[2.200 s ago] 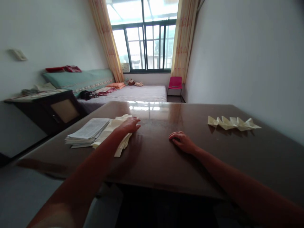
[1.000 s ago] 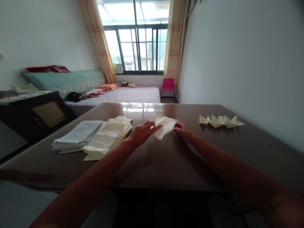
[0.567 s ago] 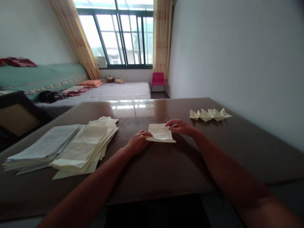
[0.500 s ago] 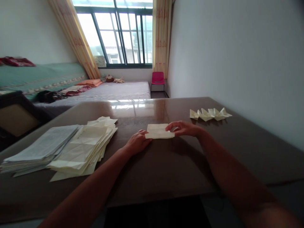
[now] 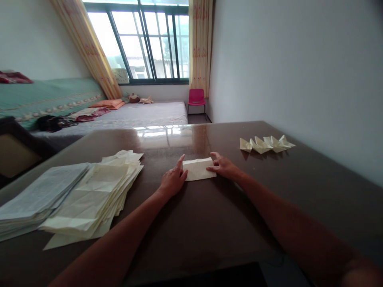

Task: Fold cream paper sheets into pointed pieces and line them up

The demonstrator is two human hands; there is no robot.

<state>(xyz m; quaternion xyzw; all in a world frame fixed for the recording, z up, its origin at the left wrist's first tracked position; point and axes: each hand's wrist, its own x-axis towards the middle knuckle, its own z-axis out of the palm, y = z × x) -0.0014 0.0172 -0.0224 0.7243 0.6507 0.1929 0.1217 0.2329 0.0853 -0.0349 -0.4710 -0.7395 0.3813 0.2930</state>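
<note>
Sheet of cream paper, a narrow oblong, lies between the two hands near the middle of the brown tabletop. The left hand holds the sheet's left end: its thumb laps over the edge, while the index finger points away past the far corner. At the sheet's right end, the right hand has its thumb on top and its index finger reaching beyond the far edge, so the fingers of both hands are set narrowly around the paper's ends. Left of the sheet, well apart from it, a loose pile of creased cream papers spreads unevenly; farther left, up against that pile, sits a stack of printed grey-white pages. Right of the sheet and farther off stands a row of folded paper shapes with pointed tips. Past the sheet, off the tabletop, are a bed and a pink chair.
</note>
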